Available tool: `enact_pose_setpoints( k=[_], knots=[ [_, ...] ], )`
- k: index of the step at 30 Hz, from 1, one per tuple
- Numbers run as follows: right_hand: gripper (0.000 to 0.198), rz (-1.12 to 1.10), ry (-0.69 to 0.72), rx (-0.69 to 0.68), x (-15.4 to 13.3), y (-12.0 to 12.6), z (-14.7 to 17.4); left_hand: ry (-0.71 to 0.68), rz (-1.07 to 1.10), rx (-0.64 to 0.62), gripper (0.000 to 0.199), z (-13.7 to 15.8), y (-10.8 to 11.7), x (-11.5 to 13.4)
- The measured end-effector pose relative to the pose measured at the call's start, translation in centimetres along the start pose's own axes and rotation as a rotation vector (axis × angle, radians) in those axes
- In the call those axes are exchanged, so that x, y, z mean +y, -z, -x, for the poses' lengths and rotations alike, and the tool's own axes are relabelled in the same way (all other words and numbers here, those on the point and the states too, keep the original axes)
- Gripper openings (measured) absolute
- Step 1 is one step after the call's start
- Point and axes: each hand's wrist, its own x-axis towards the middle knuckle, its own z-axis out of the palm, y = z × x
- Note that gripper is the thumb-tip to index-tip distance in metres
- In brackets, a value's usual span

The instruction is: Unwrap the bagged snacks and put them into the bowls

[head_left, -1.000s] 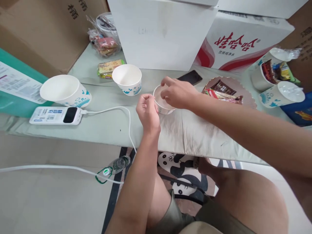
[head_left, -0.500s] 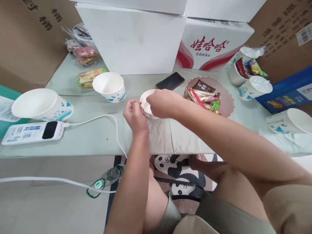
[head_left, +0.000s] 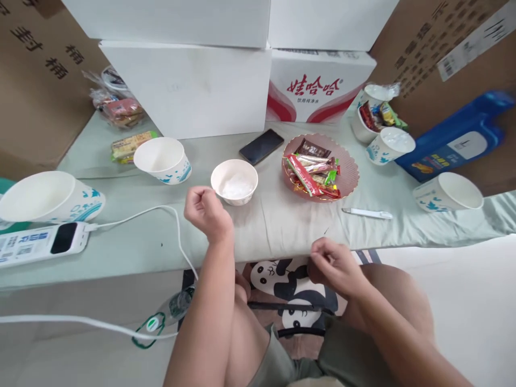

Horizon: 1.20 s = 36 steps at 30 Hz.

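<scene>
So the paper bowl (head_left: 238, 201) sits upright on the bench (head_left: 278, 220), round mouth facing up, just right of the left hand (head_left: 207, 211), a loose fist. Right hand (head_left: 336, 266)'s half-curled; can't tell if either's gripping anything.

The tablecloth (head_left: 274, 236) looks like thin cloth, matt and lightly creased. The small bowl (head_left: 239, 201) in the middle and the larger bowl (head_left: 86, 204) at left look like smooth paper. The phone (head_left: 262, 146) has a glossy dark face. The plate (head_left: 350, 177) at right looks like shiny plastic, with crinkled, glossy wrappers (head_left: 303, 175) on it. The far white carton (head_left: 209, 97) is matt cardboard, the far-left brown carton (head_left: 40, 118) too. The blue bottle (head_left: 443, 145) at right looks like smooth plastic; the near-left floor (head_left: 100, 317), smooth.
</scene>
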Motion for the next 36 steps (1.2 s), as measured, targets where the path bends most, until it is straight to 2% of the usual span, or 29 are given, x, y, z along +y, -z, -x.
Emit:
enact_pose_setpoints(
  k=[3, 6, 9, 14, 17, 19, 22, 25, 27, 31, 34, 36],
  knots=[
    [0.026, -0.015, 0.112, -0.268, -2.6, -1.3, -2.1, -0.06, 0.074, 0.212, 0.007, -0.4, -0.2, 0.3],
    [0.03, -0.047, 0.211, -0.414, -5.2, -2.7, -4.6, 0.044, 0.179, 0.28, 0.005, -1.1, 0.0, 0.8],
    [0.02, -0.09, 0.313, -0.448, -7.8, -3.9, -7.4, 0.154, 0.276, 0.323, 0.008, -1.9, 0.7, 1.1],
    [0.038, -0.001, 0.772, -0.408, -12.9, -5.4, -13.7, 0.285, 0.357, 0.375, 0.009, -3.4, 2.1, 1.5],
    [0.039, 0.131, 0.939, -0.347, -16.2, -6.8, -18.3, 0.352, 0.399, 0.38, 0.012, -4.1, 2.8, 1.6],
    [0.035, 0.237, 0.941, -0.296, -18.4, -8.7, -21.9, 0.38, 0.407, 0.39, 0.014, -4.6, 3.2, 1.5],
    [0.028, 0.449, 0.885, -0.254, -21.7, -13.1, -28.1, 0.407, 0.416, 0.409, 0.015, -5.0, 3.4, 1.4],
    [0.027, 0.617, 0.812, -0.28, -24.6, -18.2, -34.0, 0.461, 0.434, 0.41, 0.014, -5.4, 3.5, 1.1],
    [0.031, 0.785, 0.708, -0.335, -26.0, -21.1, -36.8, 0.503, 0.45, 0.413, 0.014, -5.7, 3.8, 1.0],
    [0.053, 0.965, 0.487, -0.414, -26.9, -24.5, -39.1, 0.551, 0.498, 0.442, 0.017, -6.2, 5.0, 1.0],
    [0.065, 0.993, 0.425, -0.439, -26.3, -25.2, -39.8, 0.572, 0.522, 0.474, 0.018, -6.5, 5.9, 1.2],
    [0.061, 1.026, 0.42, -0.45, -25.8, -25.3, -40.4, 0.591, 0.537, 0.486, 0.017, -6.6, 6.3, 1.3]
  ],
)
